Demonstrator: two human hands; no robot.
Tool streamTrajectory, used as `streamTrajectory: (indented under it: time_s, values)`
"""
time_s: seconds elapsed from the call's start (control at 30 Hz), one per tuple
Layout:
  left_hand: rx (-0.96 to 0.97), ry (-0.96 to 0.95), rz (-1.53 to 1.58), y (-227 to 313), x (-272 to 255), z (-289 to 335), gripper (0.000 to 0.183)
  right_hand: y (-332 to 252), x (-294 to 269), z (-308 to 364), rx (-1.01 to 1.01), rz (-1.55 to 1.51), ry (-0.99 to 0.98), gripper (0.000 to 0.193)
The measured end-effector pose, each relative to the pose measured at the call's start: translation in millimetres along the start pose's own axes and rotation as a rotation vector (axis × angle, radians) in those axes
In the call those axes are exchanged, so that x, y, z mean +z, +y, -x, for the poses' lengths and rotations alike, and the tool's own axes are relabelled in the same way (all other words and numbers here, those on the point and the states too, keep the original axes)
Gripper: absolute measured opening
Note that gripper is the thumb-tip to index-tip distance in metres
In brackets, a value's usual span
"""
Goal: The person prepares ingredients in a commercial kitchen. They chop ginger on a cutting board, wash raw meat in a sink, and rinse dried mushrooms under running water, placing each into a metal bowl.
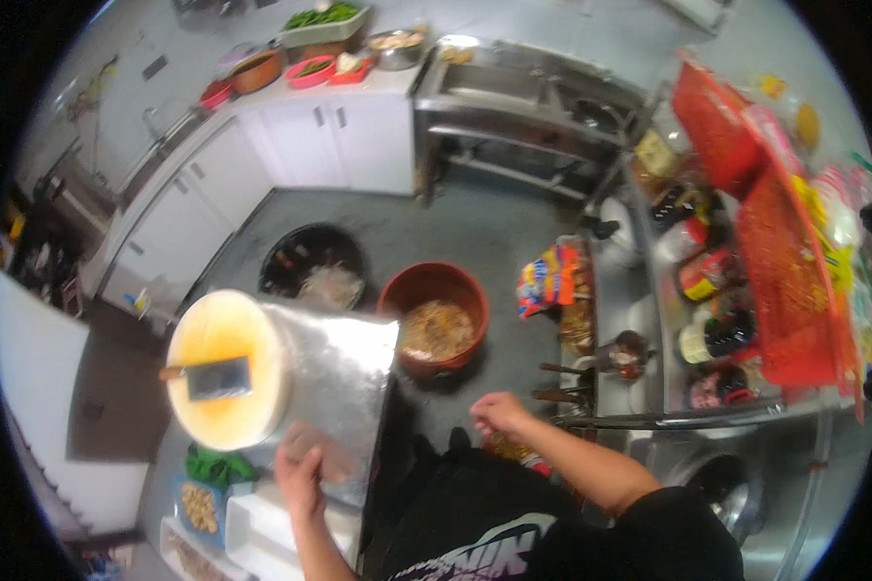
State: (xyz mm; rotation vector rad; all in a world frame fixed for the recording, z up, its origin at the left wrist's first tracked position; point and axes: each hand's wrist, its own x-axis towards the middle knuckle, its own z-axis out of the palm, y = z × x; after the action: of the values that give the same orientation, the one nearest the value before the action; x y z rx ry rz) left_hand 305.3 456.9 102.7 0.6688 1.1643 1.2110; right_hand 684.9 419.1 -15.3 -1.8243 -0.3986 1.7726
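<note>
My left hand [300, 474], its fingers curled together, is over the steel tabletop [329, 353] beside a white plastic tub [262, 537]. A blurred pinkish patch shows beside its fingers; whether it is a held thing or a reflection I cannot make out. Farther along the table, a cleaver [219, 379] lies flat on a thick round chopping block [228, 320], its handle over the left edge. My right hand [501, 413] hangs in the air right of the table, loosely closed, with nothing visible in it.
A reddish-brown bucket [434, 358] with scraps and a black basin [286, 257] stand on the floor beyond the table. To the right is a metal rack with bottles [717, 334] and red trays [785, 281]. Green cloth or plastic [218, 467] lies near the block.
</note>
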Motion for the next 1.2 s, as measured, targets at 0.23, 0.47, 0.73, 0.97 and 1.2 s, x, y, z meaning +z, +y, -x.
streamTrajectory:
  time_s: [0.23, 0.47, 0.73, 0.97, 1.2]
  values:
    - [-0.104, 0.042, -0.365, -47.1, 4.8, -91.5, 0.053, -24.0, -59.1, 0.1, -0.002, -0.028, 0.131, 0.012]
    - [0.206, 0.369, -1.449, -99.0, 9.2, -138.9, 0.078, -50.0, -155.4, -37.5, -0.031, -0.213, 0.206, 0.015]
    - [-0.209, 0.691, -1.836, -104.9, 35.9, -150.0, 0.078, -99.6, -224.5, -72.9, -0.072, -0.354, 0.147, 0.021]
    - [0.024, 0.734, -1.912, -61.3, 100.8, -193.5, 0.083, -149.3, -275.2, -89.0, -0.157, -0.461, 0.201, 0.026]
    - [0.778, 0.312, -1.561, -91.9, 283.2, -353.7, 0.089, -152.4, -349.3, -94.5, -0.167, -0.671, 0.322, 0.032]
